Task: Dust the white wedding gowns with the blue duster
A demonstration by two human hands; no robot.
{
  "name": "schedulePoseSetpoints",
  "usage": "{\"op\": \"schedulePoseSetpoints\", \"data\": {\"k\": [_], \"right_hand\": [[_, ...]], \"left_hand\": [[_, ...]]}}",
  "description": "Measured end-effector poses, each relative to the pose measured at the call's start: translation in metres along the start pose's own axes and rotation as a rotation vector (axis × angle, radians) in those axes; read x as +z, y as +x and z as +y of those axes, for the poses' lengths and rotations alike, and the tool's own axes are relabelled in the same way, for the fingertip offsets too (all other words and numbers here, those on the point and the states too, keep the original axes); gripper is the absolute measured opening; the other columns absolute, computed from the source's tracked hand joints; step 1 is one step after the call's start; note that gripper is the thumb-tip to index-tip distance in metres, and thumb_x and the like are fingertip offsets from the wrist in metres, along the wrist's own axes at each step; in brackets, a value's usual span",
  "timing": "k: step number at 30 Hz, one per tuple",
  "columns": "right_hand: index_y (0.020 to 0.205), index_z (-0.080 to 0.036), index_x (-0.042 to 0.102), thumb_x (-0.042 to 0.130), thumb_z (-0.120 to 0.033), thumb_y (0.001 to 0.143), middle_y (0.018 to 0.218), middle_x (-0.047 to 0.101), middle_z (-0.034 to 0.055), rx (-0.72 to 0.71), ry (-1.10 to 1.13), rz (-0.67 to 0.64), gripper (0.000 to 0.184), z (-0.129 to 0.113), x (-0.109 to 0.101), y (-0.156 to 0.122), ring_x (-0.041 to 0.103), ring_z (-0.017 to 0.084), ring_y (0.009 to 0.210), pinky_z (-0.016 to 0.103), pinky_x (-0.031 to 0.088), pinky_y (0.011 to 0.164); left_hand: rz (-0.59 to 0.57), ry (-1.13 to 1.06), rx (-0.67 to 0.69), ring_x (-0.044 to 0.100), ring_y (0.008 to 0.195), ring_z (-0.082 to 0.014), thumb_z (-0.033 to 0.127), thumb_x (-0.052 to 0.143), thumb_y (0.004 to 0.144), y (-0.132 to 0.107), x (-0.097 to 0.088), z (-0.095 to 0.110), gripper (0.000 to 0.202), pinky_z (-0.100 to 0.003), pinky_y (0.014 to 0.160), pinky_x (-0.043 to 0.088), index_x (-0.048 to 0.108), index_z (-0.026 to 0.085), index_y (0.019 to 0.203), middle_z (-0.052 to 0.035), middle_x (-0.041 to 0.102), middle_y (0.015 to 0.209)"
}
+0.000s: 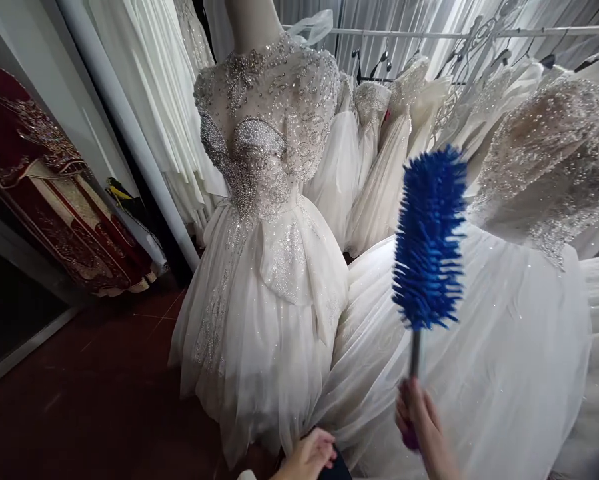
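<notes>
Head view: the right hand [419, 420] is closed around the purple grip [410, 437] of a blue rubber-bristled brush [429, 237], holding it upright. The bristle head is raised between two beaded wedding gowns, though whether it touches either cannot be told. The left hand [306, 457] sits low at the bottom edge of the view, fingers curled, just beside a dark object [338, 467] too cut off to name; whether it grips that object cannot be told. Below the brush spreads the tulle skirt [479, 360] of the nearer gown, and to its left stands the pearl-covered bodice [264, 127] of a gown on a dress form. Rubbery bristles dragged across this beadwork could catch and pull loose pearls or sequins, and a careless swing could snag the tulle. Farther back hang a row of white gowns [379, 160] and a red embroidered garment [44, 187].
</notes>
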State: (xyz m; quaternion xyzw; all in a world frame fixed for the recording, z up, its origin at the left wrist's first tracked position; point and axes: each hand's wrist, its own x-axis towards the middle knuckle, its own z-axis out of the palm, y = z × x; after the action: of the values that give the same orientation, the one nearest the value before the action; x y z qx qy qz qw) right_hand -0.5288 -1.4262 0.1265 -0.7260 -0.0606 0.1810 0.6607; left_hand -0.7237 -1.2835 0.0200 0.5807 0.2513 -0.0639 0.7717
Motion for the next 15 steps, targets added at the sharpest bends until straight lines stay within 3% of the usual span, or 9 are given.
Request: {"op": "schedulePoseSetpoints", "data": {"k": [2, 4, 6, 7, 9, 11, 13, 15], "right_hand": [[0.105, -0.024, 0.053, 0.057, -0.079, 0.068, 0.055, 0.050, -0.0096, 0.016, 0.091, -0.169, 0.067, -0.022, 0.064, 0.015, 0.043, 0.009, 0.034, 0.025, 0.035, 0.033], [0.117, -0.025, 0.043, 0.058, -0.077, 0.067, 0.064, 0.058, -0.0100, 0.015, 0.071, -0.341, 0.074, -0.025, 0.123, 0.026, 0.044, 0.007, 0.032, 0.023, 0.031, 0.032], [0.108, -0.025, 0.043, 0.059, -0.079, 0.065, 0.063, 0.057, -0.0112, 0.084, 0.080, -0.402, 0.071, -0.004, 0.165, 0.033, 0.045, 0.007, 0.033, 0.022, 0.031, 0.034], [0.101, -0.024, 0.042, 0.061, -0.079, 0.061, 0.062, 0.057, -0.0117, 0.144, 0.094, -0.415, 0.071, 0.014, 0.178, 0.036, 0.048, 0.007, 0.036, 0.021, 0.034, 0.036], [0.095, -0.026, 0.038, 0.061, -0.082, 0.057, 0.061, 0.056, -0.0125, 0.240, 0.125, -0.412, 0.072, 0.056, 0.188, 0.043, 0.049, 0.009, 0.036, 0.024, 0.037, 0.037], [0.090, -0.027, 0.036, 0.064, -0.080, 0.055, 0.055, 0.053, -0.0137, 0.292, 0.128, -0.365, 0.070, 0.098, 0.183, 0.050, 0.049, 0.010, 0.036, 0.024, 0.037, 0.039], [0.084, -0.027, 0.037, 0.074, -0.073, 0.046, 0.054, 0.056, -0.0115, 0.435, 0.154, -0.377, 0.070, 0.128, 0.168, 0.062, 0.054, 0.011, 0.040, 0.025, 0.040, 0.043], [0.081, -0.025, 0.043, 0.081, -0.062, 0.040, 0.058, 0.061, -0.0070, 0.543, 0.175, -0.383, 0.067, 0.144, 0.147, 0.078, 0.061, 0.013, 0.050, 0.026, 0.045, 0.049]], "left_hand": [[0.058, -0.018, 0.147, 0.063, 0.109, -0.0271, 0.092, 0.045, 0.062, 0.007, 0.019, 0.035, 0.094, -0.040, 0.105, 0.045, 0.056, 0.021, 0.122, -0.0164, 0.065, 0.126], [0.245, -0.118, 0.208, 0.060, 0.115, -0.0260, 0.094, 0.037, 0.062, 0.024, 0.026, 0.062, 0.097, -0.037, 0.107, 0.044, 0.053, 0.020, 0.123, -0.0159, 0.061, 0.132], [0.419, -0.281, 0.142, 0.062, 0.106, -0.0271, 0.100, 0.040, 0.049, 0.049, 0.022, 0.068, 0.109, -0.038, 0.097, 0.049, 0.049, 0.018, 0.120, -0.0176, 0.061, 0.127], [0.476, -0.353, 0.079, 0.063, 0.097, -0.0273, 0.102, 0.043, 0.039, 0.062, 0.016, 0.062, 0.117, -0.039, 0.089, 0.052, 0.046, 0.017, 0.120, -0.0176, 0.063, 0.118], [0.555, -0.404, -0.043, 0.061, 0.072, -0.0233, 0.101, 0.050, 0.027, 0.088, 0.002, 0.034, 0.127, -0.040, 0.073, 0.052, 0.041, 0.018, 0.123, -0.0074, 0.064, 0.089], [0.626, -0.271, -0.057, 0.046, 0.052, -0.0195, 0.105, 0.035, 0.033, 0.108, -0.011, -0.007, 0.122, -0.040, 0.058, 0.044, 0.049, 0.018, 0.118, 0.0041, 0.047, 0.055], [0.556, -0.149, -0.082, 0.042, 0.046, -0.0183, 0.102, 0.036, 0.045, 0.123, -0.018, -0.045, 0.104, -0.040, 0.055, 0.041, 0.058, 0.027, 0.113, 0.0040, 0.049, 0.051], [0.518, -0.040, -0.091, 0.047, 0.048, -0.0208, 0.099, 0.036, 0.052, 0.136, -0.016, -0.067, 0.083, -0.043, 0.060, 0.044, 0.065, 0.031, 0.091, 0.0022, 0.050, 0.051]]}}
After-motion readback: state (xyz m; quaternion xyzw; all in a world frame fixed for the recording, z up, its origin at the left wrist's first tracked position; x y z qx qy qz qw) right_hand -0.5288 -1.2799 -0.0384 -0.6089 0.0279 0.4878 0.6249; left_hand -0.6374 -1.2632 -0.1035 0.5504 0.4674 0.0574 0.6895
